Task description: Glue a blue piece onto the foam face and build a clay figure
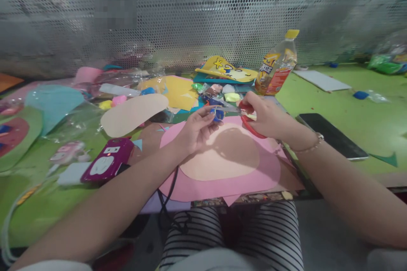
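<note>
My left hand (194,129) pinches a small blue piece (218,114) between thumb and fingers, held above the table. My right hand (266,116) grips red-handled scissors (246,119), and their metal blades reach left to the blue piece. Under both hands lies a pink foam sheet (254,178) with a peach oval (219,154) on top of it.
A juice bottle (276,65) stands behind my right hand, a black phone (333,134) lies to the right. At left are a purple phone (108,160), a beige foam cutout (133,112) and plastic wrap. Yellow and coloured foam pieces (178,91) crowd the back of the green table (359,114).
</note>
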Available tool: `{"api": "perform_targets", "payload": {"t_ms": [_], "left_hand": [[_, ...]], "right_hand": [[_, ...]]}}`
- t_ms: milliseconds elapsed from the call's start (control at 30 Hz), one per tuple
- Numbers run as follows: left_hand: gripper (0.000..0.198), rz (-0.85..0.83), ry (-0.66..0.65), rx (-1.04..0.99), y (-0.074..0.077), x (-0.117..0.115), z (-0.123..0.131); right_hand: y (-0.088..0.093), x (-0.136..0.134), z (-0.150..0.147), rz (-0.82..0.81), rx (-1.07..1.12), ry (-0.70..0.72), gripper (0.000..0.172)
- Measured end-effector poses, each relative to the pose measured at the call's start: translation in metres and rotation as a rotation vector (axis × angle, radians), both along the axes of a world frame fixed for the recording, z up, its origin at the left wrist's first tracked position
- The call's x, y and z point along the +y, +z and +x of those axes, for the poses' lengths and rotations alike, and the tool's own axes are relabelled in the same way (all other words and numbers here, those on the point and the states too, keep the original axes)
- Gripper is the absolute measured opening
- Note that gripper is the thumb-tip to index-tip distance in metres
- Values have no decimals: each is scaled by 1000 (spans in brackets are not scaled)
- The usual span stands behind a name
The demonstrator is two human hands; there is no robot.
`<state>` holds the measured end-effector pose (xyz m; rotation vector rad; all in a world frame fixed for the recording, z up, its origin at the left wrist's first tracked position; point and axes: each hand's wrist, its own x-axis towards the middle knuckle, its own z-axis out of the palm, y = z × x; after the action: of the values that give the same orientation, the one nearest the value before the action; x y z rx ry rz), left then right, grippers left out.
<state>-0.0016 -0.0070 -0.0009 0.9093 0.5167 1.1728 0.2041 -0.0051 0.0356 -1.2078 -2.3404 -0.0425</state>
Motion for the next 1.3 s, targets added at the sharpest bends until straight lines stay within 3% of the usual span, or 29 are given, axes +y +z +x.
{"api": "perform_targets", "payload": {"t_ms": [200, 500, 800, 1033, 1300], "left_hand": [[15, -124, -102, -147, 3, 1, -3], [2, -224, -86, -171, 5, -1, -2], [12, -195, -62, -170, 7, -1, 1], [16, -169, -40, -174, 9, 1, 2], [12, -196, -18, -190, 7, 2, 0]], "right_hand": [[-5, 3, -1, -11, -5, 29, 22], [-8, 2, -7, -52, 15, 42, 13], [-10, -1, -13, -75, -2, -28, 8], [-12, -7, -24, -45, -68, -163, 8], [-14, -3, -24, -128, 63, -193, 18]]}}
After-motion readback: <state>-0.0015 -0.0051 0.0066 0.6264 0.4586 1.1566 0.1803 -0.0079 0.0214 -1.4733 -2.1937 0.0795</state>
